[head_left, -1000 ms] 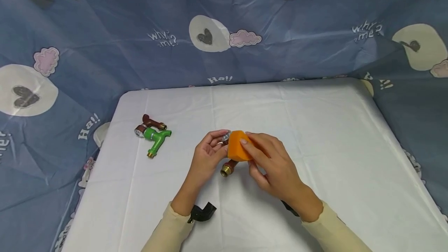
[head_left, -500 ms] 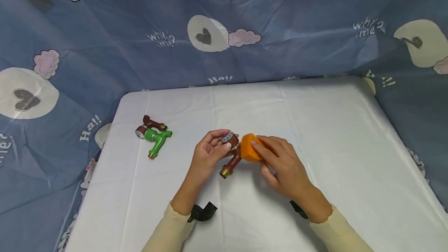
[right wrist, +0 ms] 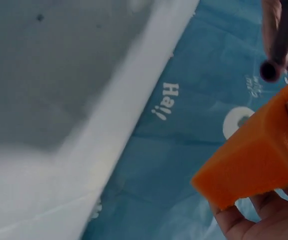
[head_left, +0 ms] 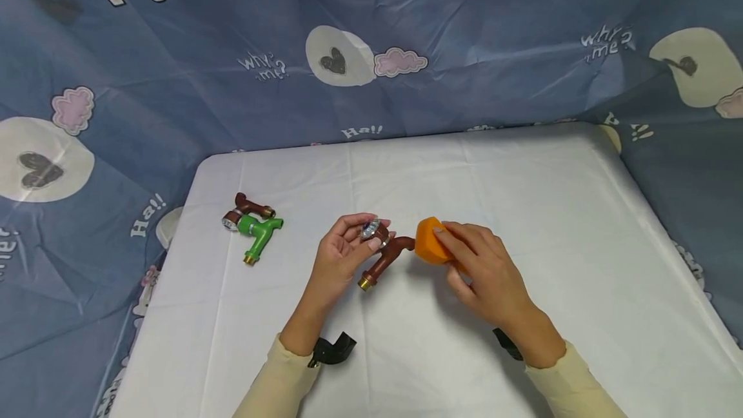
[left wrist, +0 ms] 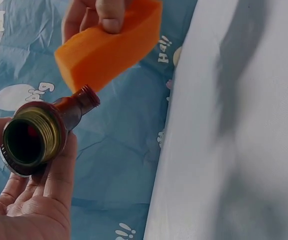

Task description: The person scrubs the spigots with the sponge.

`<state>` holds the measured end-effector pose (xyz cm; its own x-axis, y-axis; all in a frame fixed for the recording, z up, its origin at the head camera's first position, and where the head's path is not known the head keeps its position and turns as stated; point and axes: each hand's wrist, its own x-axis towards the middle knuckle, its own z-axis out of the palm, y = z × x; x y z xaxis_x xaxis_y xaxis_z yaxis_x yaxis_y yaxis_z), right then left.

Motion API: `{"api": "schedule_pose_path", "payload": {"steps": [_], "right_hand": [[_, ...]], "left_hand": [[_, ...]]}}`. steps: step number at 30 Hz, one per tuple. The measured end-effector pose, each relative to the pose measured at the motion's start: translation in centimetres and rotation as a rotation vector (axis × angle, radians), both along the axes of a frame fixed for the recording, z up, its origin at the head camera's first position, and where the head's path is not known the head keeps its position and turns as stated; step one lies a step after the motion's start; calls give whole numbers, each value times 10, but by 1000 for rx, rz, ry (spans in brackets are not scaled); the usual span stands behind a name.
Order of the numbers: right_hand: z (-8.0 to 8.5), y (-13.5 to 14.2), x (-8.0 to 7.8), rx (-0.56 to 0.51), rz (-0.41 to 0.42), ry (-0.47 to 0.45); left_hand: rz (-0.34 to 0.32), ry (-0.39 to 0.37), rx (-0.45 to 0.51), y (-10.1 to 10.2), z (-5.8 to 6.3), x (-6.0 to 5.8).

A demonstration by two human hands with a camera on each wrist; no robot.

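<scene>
My left hand [head_left: 339,260] pinches a brown tap [head_left: 386,260] by its silvery, faceted knob end, above the white table. The tap's brass threaded inlet [left wrist: 26,137] faces the camera in the left wrist view, and its spout points right. In my right hand [head_left: 484,276] is an orange sponge [head_left: 431,240], gripped between thumb and fingers. The sponge is close beside the spout tip; in the right wrist view a gap shows between the sponge [right wrist: 254,150] and the tap [right wrist: 279,50].
On the left of the white table [head_left: 302,192] lie a green tap [head_left: 259,234] and another brown tap [head_left: 255,205], touching or nearly so. A blue printed cloth [head_left: 244,108] hangs behind the table. Black wrist mounts [head_left: 335,348] sit at both sleeves.
My right hand has drawn the sponge to the right, off the tap body and past the spout. The tap, earlier partly hidden, now shows fully and has turned slightly in my left hand.
</scene>
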<state>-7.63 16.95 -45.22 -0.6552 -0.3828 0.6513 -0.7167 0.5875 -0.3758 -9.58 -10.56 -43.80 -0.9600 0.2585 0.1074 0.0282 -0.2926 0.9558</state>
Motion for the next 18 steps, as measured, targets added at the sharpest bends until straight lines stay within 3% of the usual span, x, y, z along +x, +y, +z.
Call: {"api": "schedule_pose_path", "payload": {"steps": [10,18], "right_hand": [[34,-25,-1,-108,72,116],[30,-36,-6,-44,79,34]], "left_hand": [[-26,-6,-37,2,3,-1],[-81,-21,-92,3,5,5]]}}
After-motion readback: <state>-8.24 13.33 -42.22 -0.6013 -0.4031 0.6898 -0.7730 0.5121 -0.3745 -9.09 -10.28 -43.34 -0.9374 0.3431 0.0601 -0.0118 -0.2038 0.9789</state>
